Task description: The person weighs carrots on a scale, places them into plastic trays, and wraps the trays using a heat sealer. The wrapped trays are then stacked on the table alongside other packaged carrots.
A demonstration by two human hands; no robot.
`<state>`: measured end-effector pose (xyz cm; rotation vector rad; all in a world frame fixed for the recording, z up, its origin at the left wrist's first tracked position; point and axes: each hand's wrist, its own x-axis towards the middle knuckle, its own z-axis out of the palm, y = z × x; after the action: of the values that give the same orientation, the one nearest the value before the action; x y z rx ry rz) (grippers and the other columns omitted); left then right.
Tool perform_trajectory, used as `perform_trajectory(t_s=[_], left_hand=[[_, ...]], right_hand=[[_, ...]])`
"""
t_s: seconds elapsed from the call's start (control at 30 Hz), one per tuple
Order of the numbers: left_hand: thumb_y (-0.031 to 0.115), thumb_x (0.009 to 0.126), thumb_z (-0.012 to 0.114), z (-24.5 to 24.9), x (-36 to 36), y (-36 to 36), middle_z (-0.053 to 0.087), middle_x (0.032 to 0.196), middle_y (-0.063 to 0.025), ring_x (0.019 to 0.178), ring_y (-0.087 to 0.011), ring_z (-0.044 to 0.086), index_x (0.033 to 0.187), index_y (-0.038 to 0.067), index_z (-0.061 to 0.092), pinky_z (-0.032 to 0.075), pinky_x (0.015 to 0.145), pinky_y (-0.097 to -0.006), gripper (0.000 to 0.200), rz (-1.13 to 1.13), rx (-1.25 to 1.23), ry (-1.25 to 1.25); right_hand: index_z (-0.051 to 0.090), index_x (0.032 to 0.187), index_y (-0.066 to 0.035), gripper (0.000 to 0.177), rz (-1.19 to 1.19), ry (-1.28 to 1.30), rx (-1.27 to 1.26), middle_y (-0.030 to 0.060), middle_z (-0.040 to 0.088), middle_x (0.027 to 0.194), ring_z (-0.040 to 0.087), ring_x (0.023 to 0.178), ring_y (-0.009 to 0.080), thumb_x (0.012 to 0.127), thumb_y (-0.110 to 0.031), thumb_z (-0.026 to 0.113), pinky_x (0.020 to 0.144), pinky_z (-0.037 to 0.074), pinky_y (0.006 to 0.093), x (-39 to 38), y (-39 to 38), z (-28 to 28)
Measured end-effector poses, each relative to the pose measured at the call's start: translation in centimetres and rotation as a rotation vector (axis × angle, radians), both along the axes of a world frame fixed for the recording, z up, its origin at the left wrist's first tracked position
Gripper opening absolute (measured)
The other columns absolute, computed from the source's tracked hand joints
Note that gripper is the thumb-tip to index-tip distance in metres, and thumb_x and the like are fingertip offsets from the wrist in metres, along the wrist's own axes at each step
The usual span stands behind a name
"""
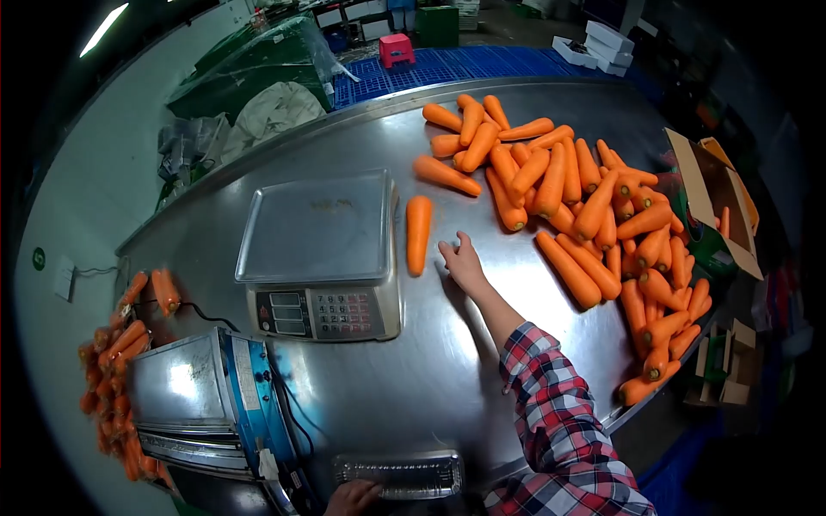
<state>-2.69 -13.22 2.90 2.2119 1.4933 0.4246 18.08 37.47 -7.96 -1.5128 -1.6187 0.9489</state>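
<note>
Scale: a steel weighing scale [318, 258] sits mid-tabletop [430, 378]. Its pan is bare and its keypad is turned toward the person, probably so it can be read.
Lone carrot: the lone carrot [418, 234] lies just right of the scale, lengthwise beside the pan. It is apart from the other carrots and looks singled out.
Right hand: the right hand [465, 262], in a plaid sleeve, stretches out right of the scale, just beside the lone carrot's near end. Its fingers are loosely apart, clamped on nothing, with the fingertips down on the steel.
Left hand: the left hand [353, 497] is in front of the scale at the near edge, touching a clear plastic tray [404, 475]. It is only partly in view, so I cannot tell whether its fingers are closed.
Carrot heap: the carrot heap [594, 215] is spread loose well right of the scale, within arm's reach.
Machine: a blue-and-steel machine [206, 396] stands front-left of the scale.
</note>
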Motion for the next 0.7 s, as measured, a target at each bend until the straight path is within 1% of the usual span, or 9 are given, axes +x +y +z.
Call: perform_trajectory(t_s=[0.1, 0.2, 0.27, 0.33, 0.37, 0.47, 0.57, 0.67, 0.7], left_hand=[[0.018, 0.073, 0.064, -0.9, 0.5, -0.8, 0.052, 0.109, -0.0119, 0.103, -0.0321, 0.049, 0.109, 0.008, 0.057, 0.041, 0.087, -0.0448, 0.038, -0.096, 0.067, 0.108], [0.016, 0.074, 0.06, -4.1, 0.1, -3.6, 0.053, 0.108, -0.0109, 0.102, -0.0328, 0.049, 0.108, 0.008, 0.057, 0.04, 0.088, -0.0444, 0.035, 0.031, -0.055, 0.092], [0.015, 0.074, 0.059, -4.1, 0.1, -3.7, 0.054, 0.104, -0.0104, 0.098, -0.0327, 0.05, 0.105, 0.009, 0.057, 0.04, 0.086, -0.0448, 0.032, 0.048, -0.039, 0.099], [0.015, 0.074, 0.059, -4.9, -0.1, -4.6, 0.054, 0.101, -0.0099, 0.096, -0.0325, 0.05, 0.102, 0.009, 0.058, 0.041, 0.083, -0.045, 0.028, 0.072, -0.011, 0.136], [0.016, 0.072, 0.061, -5.3, -0.1, -4.7, 0.054, 0.098, -0.0094, 0.091, -0.032, 0.051, 0.095, 0.01, 0.058, 0.042, 0.079, -0.0447, 0.025, 0.057, 0.089, 0.141], [0.016, 0.071, 0.064, -4.5, 0.1, -5.1, 0.054, 0.096, -0.0094, 0.089, -0.0312, 0.052, 0.09, 0.011, 0.058, 0.043, 0.076, -0.0435, 0.021, 0.062, 0.017, 0.178], [0.017, 0.071, 0.067, -1.1, 0.3, -2.6, 0.054, 0.094, -0.0096, 0.087, -0.0318, 0.052, 0.095, 0.011, 0.059, 0.043, 0.074, -0.043, 0.026, -0.022, -0.106, 0.173], [0.02, 0.072, 0.069, 1.4, 1.0, 0.7, 0.053, 0.102, -0.0127, 0.094, -0.033, 0.05, 0.108, 0.009, 0.057, 0.042, 0.082, -0.043, 0.04, 0.034, -0.11, 0.183], [0.021, 0.076, 0.066, 2.8, 1.3, 2.6, 0.055, 0.097, -0.0109, 0.089, -0.0298, 0.053, 0.106, 0.01, 0.059, 0.043, 0.078, -0.0396, 0.033, 0.018, -0.051, 0.209]], right_hand=[[0.031, 0.131, 0.007, 0.066, 0.049, -0.093, 0.092, 0.0236, 0.058, 0.097, 0.059, 0.084, 0.0326, 0.085, -0.034, 0.055, 0.078, 0.047, 0.0383, -0.6, -2.9, 4.7], [0.031, 0.132, 0.005, 0.067, 0.035, -0.194, 0.012, 0.0299, 0.05, 0.113, 0.054, 0.098, 0.0434, 0.084, -0.036, 0.053, 0.085, 0.045, 0.0434, -3.6, -4.7, 8.1], [0.034, 0.129, 0.004, 0.064, 0.034, -0.154, -0.075, 0.0305, 0.049, 0.114, 0.054, 0.099, 0.044, 0.082, -0.035, 0.055, 0.084, 0.046, 0.0443, -5.4, -4.9, 8.3], [0.039, 0.123, 0.003, 0.058, -0.011, -0.114, -0.053, 0.0292, 0.053, 0.109, 0.056, 0.095, 0.0435, 0.081, -0.032, 0.057, 0.082, 0.046, 0.0448, -6.6, -4.9, 8.4], [0.042, 0.12, 0.003, 0.055, -0.028, -0.096, -0.043, 0.0285, 0.055, 0.106, 0.056, 0.093, 0.0433, 0.08, -0.03, 0.058, 0.081, 0.047, 0.045, -7.2, -4.7, 8.5], [0.049, 0.11, 0.002, 0.043, 0.069, -0.02, -0.001, 0.0223, 0.06, 0.094, 0.061, 0.084, 0.0375, 0.08, -0.027, 0.059, 0.074, 0.05, 0.0414, -6.9, -2.6, 6.4], [0.052, 0.106, 0.002, 0.037, 0.127, 0.48, -0.571, 0.0172, 0.063, 0.089, 0.063, 0.079, 0.0299, 0.084, -0.029, 0.055, 0.066, 0.052, 0.0355, -3.8, -1.6, 6.7], [0.05, 0.108, 0.004, 0.038, 0.143, 1.223, -0.762, 0.0175, 0.062, 0.094, 0.064, 0.084, 0.0251, 0.089, -0.029, 0.046, 0.065, 0.054, 0.0309, 1.6, -2.5, 4.2], [0.044, 0.115, 0.004, 0.04, 0.247, 1.282, -0.771, 0.021, 0.06, 0.097, 0.063, 0.088, 0.0282, 0.09, -0.028, 0.043, 0.07, 0.054, 0.0345, 3.7, -4.2, 4.8]])
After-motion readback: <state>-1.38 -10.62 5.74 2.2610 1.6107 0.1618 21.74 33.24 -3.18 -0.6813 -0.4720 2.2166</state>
